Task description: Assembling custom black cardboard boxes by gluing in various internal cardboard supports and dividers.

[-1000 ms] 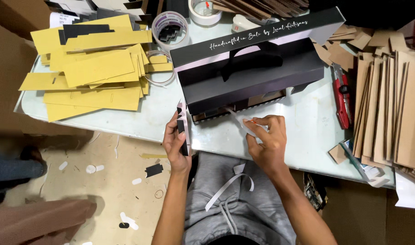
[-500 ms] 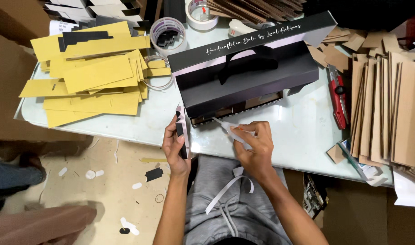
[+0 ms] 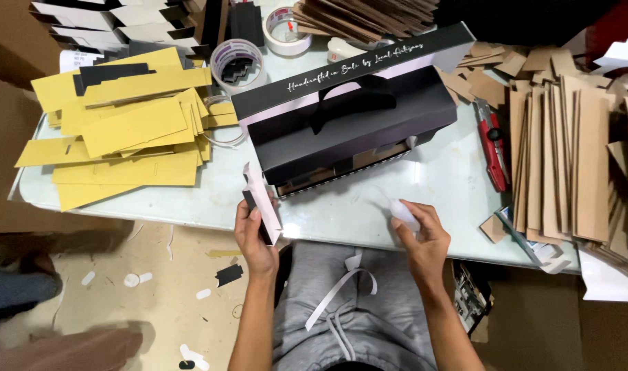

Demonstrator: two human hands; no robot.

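Note:
My left hand (image 3: 253, 237) grips a small folded card piece (image 3: 261, 199), white outside and black inside, at the table's near edge. My right hand (image 3: 424, 237) is closed around a small white glue bottle (image 3: 401, 211), its tip pointing up and left over the table. Just beyond both hands lies a long black carton with a handle cut-out (image 3: 355, 117), its lid flap open toward the back. The pale table top (image 3: 341, 213) lies under everything.
Yellow card blanks (image 3: 128, 130) are piled at the left. Brown cardboard strips (image 3: 575, 158) cover the right side, with a red utility knife (image 3: 491, 141) beside them. Two tape rolls (image 3: 238, 63) and black-and-white blanks (image 3: 115, 24) lie at the back. Paper scraps litter the floor (image 3: 156, 295).
My right hand has pulled back from the card piece toward the right with the glue bottle. My left hand holds the card piece in about the same place.

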